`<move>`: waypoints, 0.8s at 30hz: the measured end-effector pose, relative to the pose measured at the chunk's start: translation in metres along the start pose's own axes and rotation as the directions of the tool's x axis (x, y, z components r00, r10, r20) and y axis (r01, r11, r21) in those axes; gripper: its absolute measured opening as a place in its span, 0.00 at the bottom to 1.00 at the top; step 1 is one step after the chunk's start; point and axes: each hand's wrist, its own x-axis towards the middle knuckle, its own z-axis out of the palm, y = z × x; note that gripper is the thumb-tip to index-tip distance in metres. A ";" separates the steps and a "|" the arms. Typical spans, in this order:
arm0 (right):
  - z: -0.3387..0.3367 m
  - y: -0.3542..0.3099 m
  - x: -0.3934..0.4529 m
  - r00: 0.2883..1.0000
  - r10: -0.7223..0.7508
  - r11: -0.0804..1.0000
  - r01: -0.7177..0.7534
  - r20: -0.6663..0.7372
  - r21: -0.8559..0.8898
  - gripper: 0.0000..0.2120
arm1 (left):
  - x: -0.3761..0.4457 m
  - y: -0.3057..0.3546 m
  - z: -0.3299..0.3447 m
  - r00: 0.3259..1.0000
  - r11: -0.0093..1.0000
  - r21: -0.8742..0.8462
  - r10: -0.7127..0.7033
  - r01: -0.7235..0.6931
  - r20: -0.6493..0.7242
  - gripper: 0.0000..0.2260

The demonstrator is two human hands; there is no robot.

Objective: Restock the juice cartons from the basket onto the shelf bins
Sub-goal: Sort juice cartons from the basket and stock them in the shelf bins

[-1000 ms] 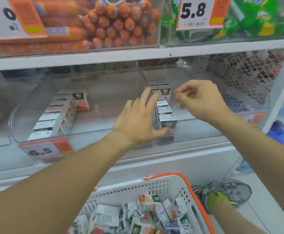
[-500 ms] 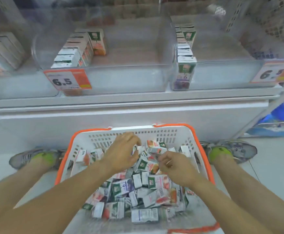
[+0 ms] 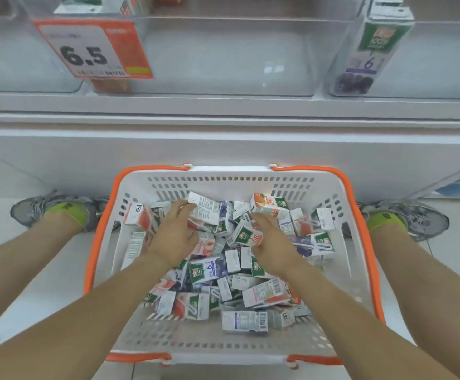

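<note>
Both hands, left hand [image 3: 174, 233] and right hand [image 3: 272, 242], each grip a juice carton [image 3: 205, 209] in the basket [image 3: 231, 178].

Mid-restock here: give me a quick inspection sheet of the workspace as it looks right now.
Surface: pale floor in front of the white shelf base.
Job's things: white basket with orange rim on the floor, holding a loose jumble of juice cartons; clear shelf bins above, one upright carton at the front of the right one.
Clutter: nothing seen.
Grippers: left hand in the basket, fingers on a white carton; right hand on a green-and-orange carton; firm grasp cannot be told.
Cables: nothing seen.
Surroundings: 6.5 price tag on the left bin; the person's shoes flank the basket.
</note>
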 end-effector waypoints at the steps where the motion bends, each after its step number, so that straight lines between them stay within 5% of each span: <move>1: 0.002 -0.001 0.002 1.000 0.006 0.999 -0.006 0.010 -0.035 0.37 | 0.000 0.000 0.003 0.999 1.000 -0.027 0.001 -0.002 -0.034 0.26; 9: 0.015 -0.002 0.009 1.000 0.029 0.915 -0.029 -0.007 -0.402 0.44 | -0.006 -0.001 0.016 0.975 0.989 -0.148 -0.051 0.018 -0.218 0.30; 18: 0.022 -0.007 0.026 0.988 -0.148 0.853 0.106 -0.042 -0.511 0.32 | 0.007 -0.007 -0.001 0.985 0.999 -0.032 -0.001 -0.005 -0.173 0.20; 24: 0.019 -0.009 0.023 0.980 -0.198 0.811 0.160 -0.008 -0.562 0.26 | -0.019 0.007 -0.027 0.946 0.911 -0.373 -0.262 0.177 -0.192 0.16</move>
